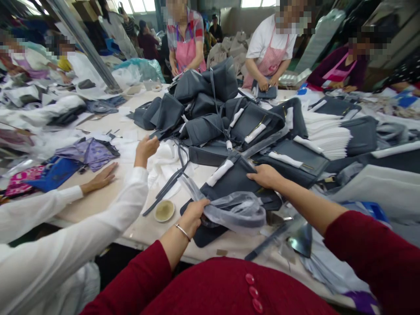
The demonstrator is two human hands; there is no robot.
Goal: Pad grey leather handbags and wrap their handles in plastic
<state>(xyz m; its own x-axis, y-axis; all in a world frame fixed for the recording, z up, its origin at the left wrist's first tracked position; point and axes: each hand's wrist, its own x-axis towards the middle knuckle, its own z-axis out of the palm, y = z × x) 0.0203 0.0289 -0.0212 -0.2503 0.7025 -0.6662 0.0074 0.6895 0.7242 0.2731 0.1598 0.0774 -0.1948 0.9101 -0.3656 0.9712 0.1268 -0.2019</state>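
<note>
A dark grey handbag lies in front of me at the near edge of the pile, with white wrapping around its handle and a plastic-wrapped strap looped over its near side. My left hand, a bangle at its wrist, is closed at the bag's near left side, beside the strap. On the bag's right side, my right hand pinches the edge between thumb and fingers. My fingertips are partly hidden behind the bag and plastic.
More dark handbags are heaped beyond. A small round dish sits left of my left hand. A co-worker's white-sleeved arms reach in from the left, one hand at a bag. White sheets are stacked right; other people work across the table.
</note>
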